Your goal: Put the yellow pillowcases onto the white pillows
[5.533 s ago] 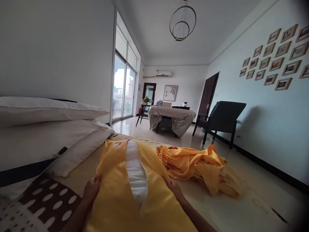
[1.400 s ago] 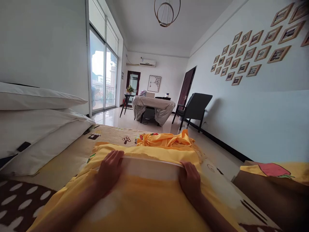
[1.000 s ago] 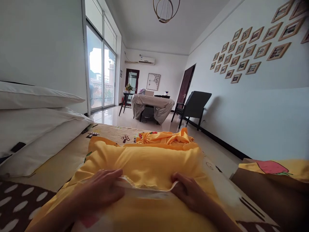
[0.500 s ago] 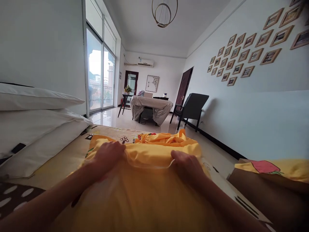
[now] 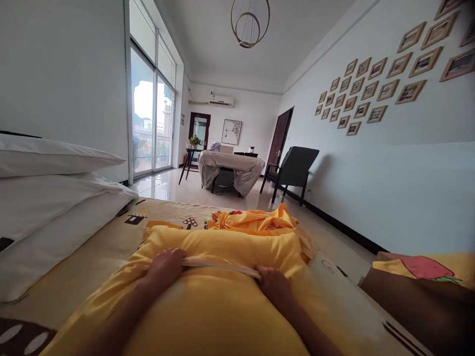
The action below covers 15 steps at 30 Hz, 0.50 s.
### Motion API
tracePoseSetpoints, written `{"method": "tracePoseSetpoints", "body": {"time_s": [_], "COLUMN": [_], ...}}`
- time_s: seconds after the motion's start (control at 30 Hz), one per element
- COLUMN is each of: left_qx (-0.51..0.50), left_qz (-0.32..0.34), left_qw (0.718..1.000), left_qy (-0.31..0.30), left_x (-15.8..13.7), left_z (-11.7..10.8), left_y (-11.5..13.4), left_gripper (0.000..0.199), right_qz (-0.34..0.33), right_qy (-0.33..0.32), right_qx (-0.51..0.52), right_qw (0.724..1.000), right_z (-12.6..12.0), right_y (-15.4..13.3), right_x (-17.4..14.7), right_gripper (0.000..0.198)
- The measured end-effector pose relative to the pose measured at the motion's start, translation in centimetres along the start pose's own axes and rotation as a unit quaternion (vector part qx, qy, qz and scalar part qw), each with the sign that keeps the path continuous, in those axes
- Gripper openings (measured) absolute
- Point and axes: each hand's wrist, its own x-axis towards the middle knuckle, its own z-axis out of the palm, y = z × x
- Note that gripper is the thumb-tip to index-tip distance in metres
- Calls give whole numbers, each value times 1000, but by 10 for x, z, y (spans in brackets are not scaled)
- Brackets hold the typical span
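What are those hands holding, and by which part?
A stuffed yellow fabric pillowcase, gripped at the pale strip across it: left hand at one visible end, right hand at the other.

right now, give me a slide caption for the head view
Left hand and right hand grip a plump yellow pillowcase, a pale strip between them.

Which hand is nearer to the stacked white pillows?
The left hand: it grips the yellow pillowcase to the right of the white pillows, apart from them. The right hand grips the pillowcase farther right, so farther from the stack.
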Motion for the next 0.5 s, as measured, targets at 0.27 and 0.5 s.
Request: {"method": "tracePoseSetpoints", "body": {"time_s": [0.27,0.5], "left_qx": [-122,-146], "left_qz": [38,37], "left_qw": [991,988], "left_qy": [33,-6], "left_x": [-4,-19], "left_z": [-15,-38], "left_y": [-35,-90], "left_gripper": [14,23], "right_qz": [30,43], "right_qy": [14,64], "right_qx": [76,62], "right_qw": [997,995], "right_z": [2,-14], "right_y": [6,19], "right_x": [3,-14], "right_gripper": [18,14]}}
